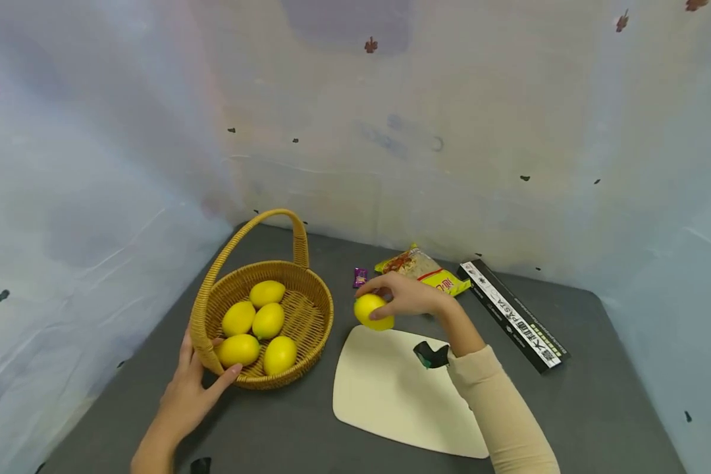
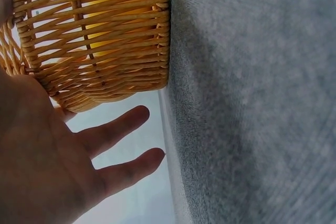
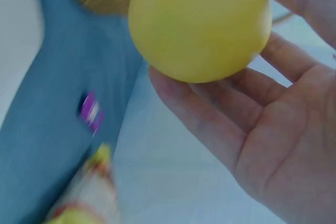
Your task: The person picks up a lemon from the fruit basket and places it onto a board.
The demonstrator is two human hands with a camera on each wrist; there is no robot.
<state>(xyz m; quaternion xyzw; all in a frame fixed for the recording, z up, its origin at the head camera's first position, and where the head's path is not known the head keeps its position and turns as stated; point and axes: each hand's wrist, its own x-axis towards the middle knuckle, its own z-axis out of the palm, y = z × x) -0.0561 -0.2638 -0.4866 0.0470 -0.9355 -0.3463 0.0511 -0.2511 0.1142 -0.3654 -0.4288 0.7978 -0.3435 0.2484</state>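
A lemon (image 1: 374,311) is held up by my right hand (image 1: 411,294), its fingers and thumb around the fruit, above the far edge of a cream cutting board (image 1: 391,388). In the right wrist view the lemon (image 3: 199,24) fills the top. My left hand (image 1: 189,395) grips the near left rim of a wicker basket (image 1: 320,329), beside the foot of its tall handle. The left wrist view shows two fingers (image 2: 128,174) stretched out free below the woven side. Several lemons (image 1: 268,320) lie inside the basket.
Beyond the right hand lie a small purple packet (image 1: 360,277) and a yellow-and-clear food bag (image 1: 417,266). A long black pasta box (image 1: 512,316) lies slanted at the right. Pale sheeting (image 1: 391,131) hangs along the back edge of the grey table (image 1: 592,408).
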